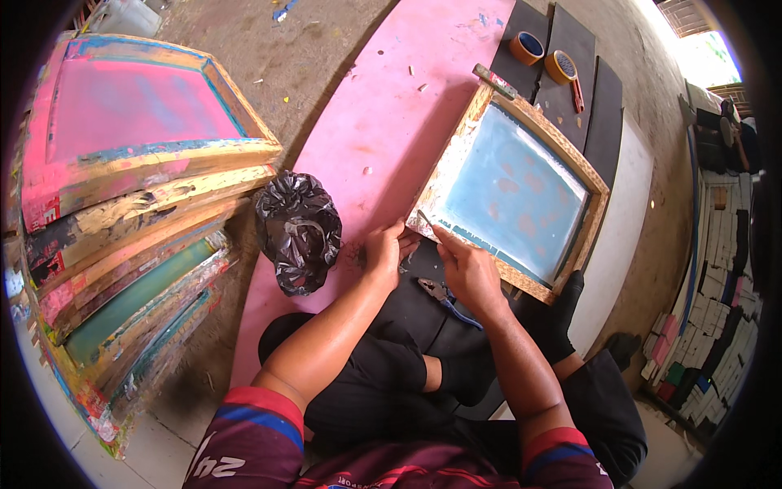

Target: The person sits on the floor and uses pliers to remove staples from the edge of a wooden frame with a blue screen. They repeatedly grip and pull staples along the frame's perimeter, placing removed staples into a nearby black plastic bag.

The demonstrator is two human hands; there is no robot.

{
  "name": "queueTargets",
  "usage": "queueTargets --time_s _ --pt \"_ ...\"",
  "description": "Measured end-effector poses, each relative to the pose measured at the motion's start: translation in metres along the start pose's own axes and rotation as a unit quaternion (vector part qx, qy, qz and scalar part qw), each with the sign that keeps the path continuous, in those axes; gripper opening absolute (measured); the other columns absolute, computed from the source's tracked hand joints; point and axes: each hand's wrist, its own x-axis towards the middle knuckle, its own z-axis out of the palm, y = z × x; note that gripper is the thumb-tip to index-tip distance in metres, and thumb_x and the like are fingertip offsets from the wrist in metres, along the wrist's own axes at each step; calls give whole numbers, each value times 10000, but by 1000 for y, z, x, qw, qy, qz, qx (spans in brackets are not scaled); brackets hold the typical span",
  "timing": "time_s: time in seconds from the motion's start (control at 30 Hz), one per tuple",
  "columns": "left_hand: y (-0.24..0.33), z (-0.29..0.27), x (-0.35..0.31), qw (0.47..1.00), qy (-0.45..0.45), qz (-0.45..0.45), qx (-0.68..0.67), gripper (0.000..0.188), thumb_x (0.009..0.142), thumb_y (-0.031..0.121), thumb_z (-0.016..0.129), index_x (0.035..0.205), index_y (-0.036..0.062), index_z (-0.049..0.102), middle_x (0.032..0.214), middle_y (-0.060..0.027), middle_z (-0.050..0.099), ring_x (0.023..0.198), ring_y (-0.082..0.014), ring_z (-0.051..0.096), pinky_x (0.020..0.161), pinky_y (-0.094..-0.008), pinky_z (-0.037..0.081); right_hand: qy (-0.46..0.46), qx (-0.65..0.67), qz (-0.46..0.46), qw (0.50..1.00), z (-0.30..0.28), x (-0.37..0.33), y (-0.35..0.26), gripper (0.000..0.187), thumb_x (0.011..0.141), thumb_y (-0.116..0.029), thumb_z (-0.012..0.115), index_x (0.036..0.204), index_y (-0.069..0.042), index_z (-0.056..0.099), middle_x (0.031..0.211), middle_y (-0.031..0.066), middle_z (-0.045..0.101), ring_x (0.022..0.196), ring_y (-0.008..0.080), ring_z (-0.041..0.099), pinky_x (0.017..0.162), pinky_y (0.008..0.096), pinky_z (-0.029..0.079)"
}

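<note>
A wooden screen frame (528, 189) with light-blue mesh stretched across it lies tilted in front of me. My left hand (386, 254) grips its near left corner, fingers against the outer edge. My right hand (470, 275) is closed around a thin, dark, narrow tool (424, 220), whose tip rests on the wood at that same corner; the fist hides most of it, so I cannot make out its kind. Pliers with blue handles (450, 302) lie on the dark boards just below my hands. A crumpled black plastic bag (299, 232) sits left of my left hand.
Several paint-stained screen frames (155, 155) are stacked at the left. Two tape rolls (560, 68) and a red-handled cutter (577, 95) lie beyond the frame. A paint-smeared stick (494, 81) touches its far corner. The pink board (383, 106) carries small scraps.
</note>
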Motion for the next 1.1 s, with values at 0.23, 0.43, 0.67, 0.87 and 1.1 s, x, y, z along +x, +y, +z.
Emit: queueTargets --time_s 0.23,0.43,0.67,0.87,1.1 --pt "-4 3 3 1000 6 8 19 221 1038 154 528 1161 -5 621 1027 -108 673 863 -228 704 762 -358 614 0 91 -27 995 21 9 16 380 1012 -172 619 1390 -145 648 929 235 742 802 355 740 714 410 565" --pt "4 13 -12 999 26 25 16 243 1036 154 551 1196 -15 618 1054 -97 646 855 -216 690 760 -350 617 -118 253 145 949 -4 14 6 376 1028 -160 622 1393 -68 631 1141 230 741 1022 241 738 866 360 554" --pt "5 13 -14 998 34 35 39 307 1068 211 540 1204 -42 651 1094 -147 722 959 -252 738 825 -375 579 45 7 -162 986 25 7 43 399 1055 -178 600 1444 -90 604 704 0 629 566 68 540 512 307 442" --pt "4 9 -10 1000 10 19 17 291 1071 199 528 1195 -33 653 1097 -143 721 956 -248 733 842 -380 578 -188 523 213 804 -4 15 28 386 1049 -194 619 1420 -85 625 741 -22 617 564 65 487 536 270 426" --pt "6 8 -11 999 3 16 29 293 1073 208 517 1198 -20 653 1095 -140 722 977 -239 728 854 -375 575 -69 292 51 952 7 16 30 371 1051 -220 603 1396 -92 647 807 43 670 638 113 570 536 282 474"
